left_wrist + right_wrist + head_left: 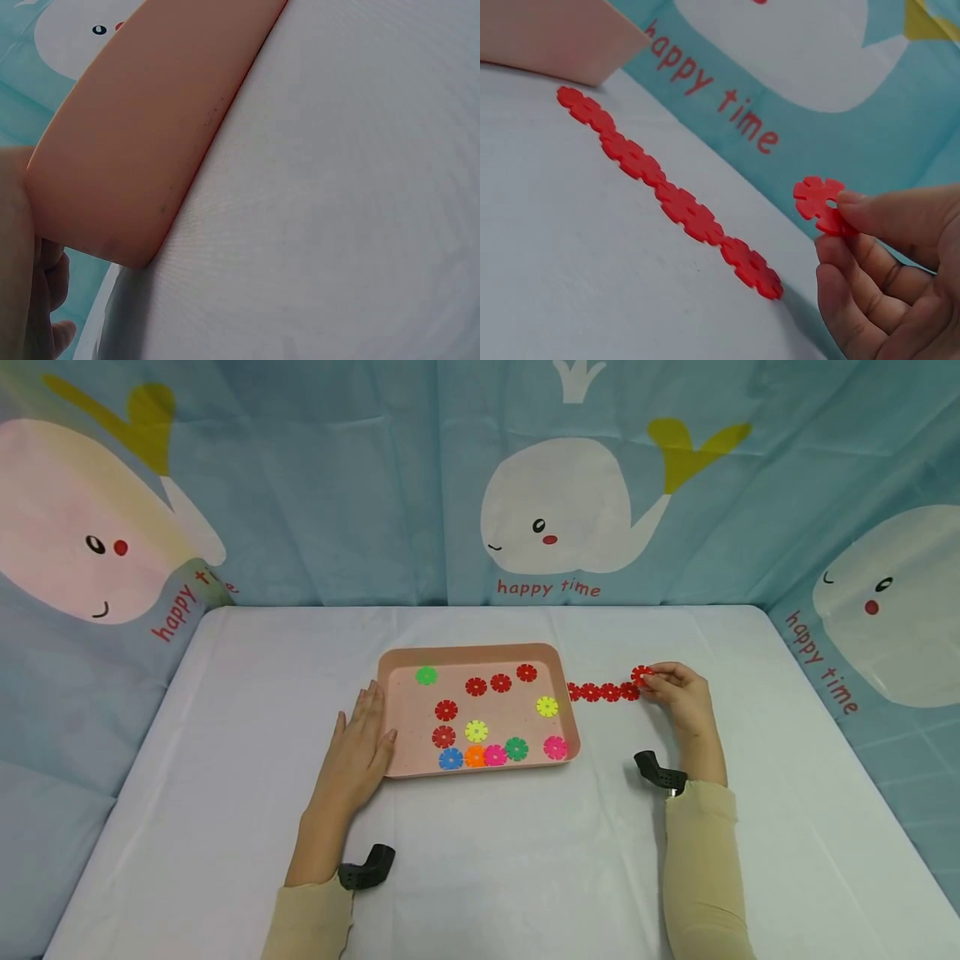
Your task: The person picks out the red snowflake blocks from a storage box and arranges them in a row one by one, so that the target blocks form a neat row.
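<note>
My right hand [681,700] pinches a red notched plastic disc [819,201] between thumb and fingers, raised over the table. Just left of it, a row of several red discs [690,215] lies flat on the table, end to end, running to the right side of the pink tray [480,653]. Against the tray's left wall rests my left hand [352,750], its fingers straight along the outside and its thumb by the near corner. In the left wrist view only part of that hand shows beside the tray wall [135,135].
Inside the tray are loose discs: several red ones [446,710], yellow ones [476,731], green ones [426,676], pink ones [555,747], a blue one [451,758] and an orange one [476,756]. A whale-print curtain [337,485] stands behind the white table [510,860].
</note>
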### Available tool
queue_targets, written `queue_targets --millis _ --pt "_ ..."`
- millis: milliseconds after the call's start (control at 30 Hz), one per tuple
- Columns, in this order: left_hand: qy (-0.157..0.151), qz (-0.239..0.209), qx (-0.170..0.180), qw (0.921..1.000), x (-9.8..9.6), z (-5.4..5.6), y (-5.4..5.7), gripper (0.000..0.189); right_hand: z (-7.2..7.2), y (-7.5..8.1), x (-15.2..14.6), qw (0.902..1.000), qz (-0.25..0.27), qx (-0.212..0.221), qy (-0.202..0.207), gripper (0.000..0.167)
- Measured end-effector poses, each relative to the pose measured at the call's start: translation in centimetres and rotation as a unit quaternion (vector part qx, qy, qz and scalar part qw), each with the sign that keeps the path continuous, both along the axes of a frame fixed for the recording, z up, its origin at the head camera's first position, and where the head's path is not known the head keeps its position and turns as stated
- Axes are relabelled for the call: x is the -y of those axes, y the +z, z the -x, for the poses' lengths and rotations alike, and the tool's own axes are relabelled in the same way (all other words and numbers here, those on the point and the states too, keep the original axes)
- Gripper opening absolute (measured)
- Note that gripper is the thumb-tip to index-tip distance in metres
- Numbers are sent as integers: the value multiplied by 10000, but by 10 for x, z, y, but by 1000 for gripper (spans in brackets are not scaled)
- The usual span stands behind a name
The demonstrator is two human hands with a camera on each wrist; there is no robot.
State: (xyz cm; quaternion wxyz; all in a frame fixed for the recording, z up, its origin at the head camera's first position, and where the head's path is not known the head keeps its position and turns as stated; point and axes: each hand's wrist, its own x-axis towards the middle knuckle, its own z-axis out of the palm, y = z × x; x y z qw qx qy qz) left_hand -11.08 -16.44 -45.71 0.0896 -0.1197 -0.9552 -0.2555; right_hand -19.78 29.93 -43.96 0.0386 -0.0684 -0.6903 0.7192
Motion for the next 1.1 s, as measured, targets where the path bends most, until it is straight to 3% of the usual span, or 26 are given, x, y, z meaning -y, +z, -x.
queue_targets --millis 133,300,633,833,1100 --pt "7 11 -15 10000 0 0 0 63 -1 -1 -7 9993 10 129 -350 10" --pt "3 8 -25 10000 0 0 -1 62 -2 -3 -13 9941 -454 617 -772 10" --pt "-31 -13 -3 10000 1 0 -1 62 -4 -4 -16 9902 -1046 751 -548 3" --pt "-32 -15 -7 10000 0 0 -1 62 -4 -3 -15 9820 -1522 927 -624 23" --pt "2 5 -30 10000 0 1 -2 63 -4 -6 -17 9805 -1578 974 -648 15"
